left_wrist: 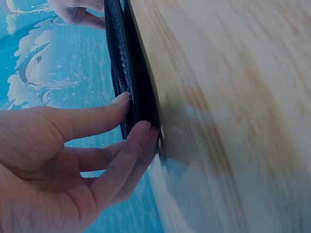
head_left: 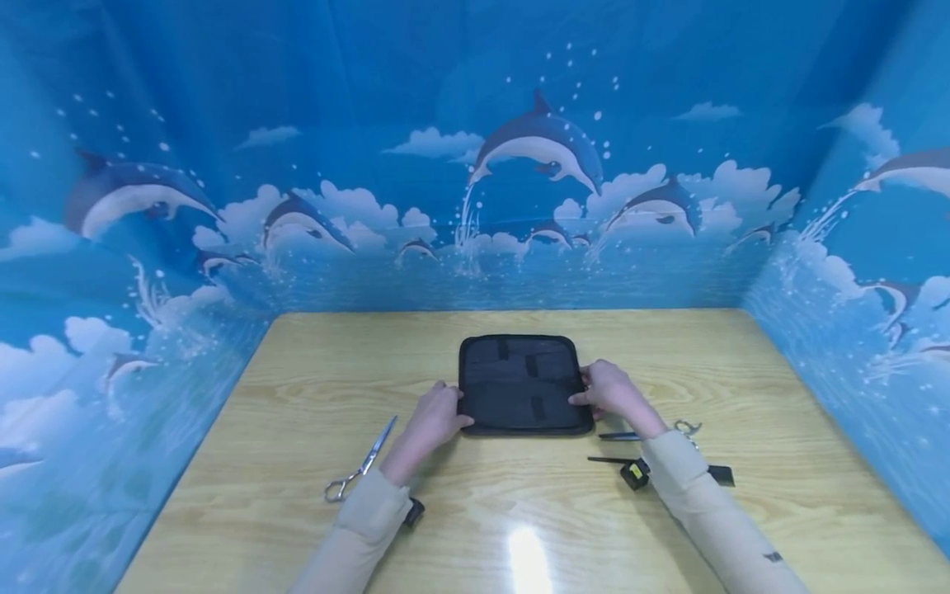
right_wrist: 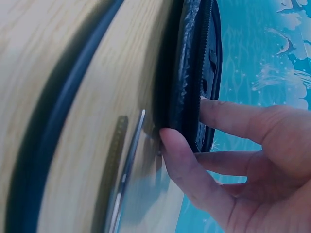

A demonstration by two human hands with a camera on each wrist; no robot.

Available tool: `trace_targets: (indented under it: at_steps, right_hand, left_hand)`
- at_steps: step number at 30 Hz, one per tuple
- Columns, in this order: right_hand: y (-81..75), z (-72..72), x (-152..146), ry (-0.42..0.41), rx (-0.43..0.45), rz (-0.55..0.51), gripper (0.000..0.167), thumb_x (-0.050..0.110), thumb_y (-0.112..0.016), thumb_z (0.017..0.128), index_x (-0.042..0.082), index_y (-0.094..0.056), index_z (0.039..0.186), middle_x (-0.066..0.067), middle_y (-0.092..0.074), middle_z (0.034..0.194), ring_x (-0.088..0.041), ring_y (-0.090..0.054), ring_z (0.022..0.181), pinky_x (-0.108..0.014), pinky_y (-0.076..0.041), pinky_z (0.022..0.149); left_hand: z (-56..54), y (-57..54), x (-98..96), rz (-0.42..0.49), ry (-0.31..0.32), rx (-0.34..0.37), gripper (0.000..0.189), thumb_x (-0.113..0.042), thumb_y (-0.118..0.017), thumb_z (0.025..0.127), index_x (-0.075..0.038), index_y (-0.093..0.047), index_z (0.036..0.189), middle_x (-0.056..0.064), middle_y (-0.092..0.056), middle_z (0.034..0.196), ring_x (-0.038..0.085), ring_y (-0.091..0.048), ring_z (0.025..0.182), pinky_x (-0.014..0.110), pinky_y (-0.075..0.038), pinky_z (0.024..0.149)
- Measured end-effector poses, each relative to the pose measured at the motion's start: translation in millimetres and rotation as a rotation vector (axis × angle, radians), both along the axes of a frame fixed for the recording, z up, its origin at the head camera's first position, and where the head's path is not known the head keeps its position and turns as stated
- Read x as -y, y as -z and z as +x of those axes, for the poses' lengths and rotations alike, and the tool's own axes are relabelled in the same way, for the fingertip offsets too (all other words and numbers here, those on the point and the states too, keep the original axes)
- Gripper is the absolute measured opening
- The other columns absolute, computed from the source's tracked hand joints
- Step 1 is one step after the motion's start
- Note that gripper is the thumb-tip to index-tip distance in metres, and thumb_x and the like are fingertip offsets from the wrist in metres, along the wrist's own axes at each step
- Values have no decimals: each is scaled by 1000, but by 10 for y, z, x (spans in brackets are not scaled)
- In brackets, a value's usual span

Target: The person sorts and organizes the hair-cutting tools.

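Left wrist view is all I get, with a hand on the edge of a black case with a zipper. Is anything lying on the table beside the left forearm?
Observer: Yes, the head view shows silver scissors lying to the left of the left forearm.
Operator: What can you see on the upward face of the black case?
Observer: Three short dark straps, spread across it.
Operator: And what lies by the right forearm?
Observer: A second pair of scissors, its middle hidden by that arm in the head view.
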State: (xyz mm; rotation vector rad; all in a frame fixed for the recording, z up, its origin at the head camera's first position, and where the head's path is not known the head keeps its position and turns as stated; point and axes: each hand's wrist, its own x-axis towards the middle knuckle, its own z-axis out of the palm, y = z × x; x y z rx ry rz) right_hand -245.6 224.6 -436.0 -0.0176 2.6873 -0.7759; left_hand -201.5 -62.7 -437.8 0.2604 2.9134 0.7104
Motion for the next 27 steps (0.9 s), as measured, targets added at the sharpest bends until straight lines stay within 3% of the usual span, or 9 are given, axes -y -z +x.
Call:
trace_targets:
  at_steps: [7, 27]
  right_hand:
    - [19, 40, 69, -5, -14, 10, 72, 14, -78, 90, -12, -41, 147, -35, -51, 141, -18, -65, 54, -28, -58, 55]
    - [4, 140, 145, -8, -11, 39, 78, 16, -80, 88, -10, -39, 149, -33, -50, 138, -18, -65, 54, -27, -58, 59]
  left_hand:
    - [35, 2, 65, -11, -19, 8, 50, -19, -82, 85, 7, -66, 125, 24, -65, 120, 36, -63, 109, 47, -53, 97]
    - [104, -17, 146, -5, 1, -30, 49, -18, -84, 83, 7, -67, 121, 20, -66, 110, 33, -64, 101, 45, -54, 92]
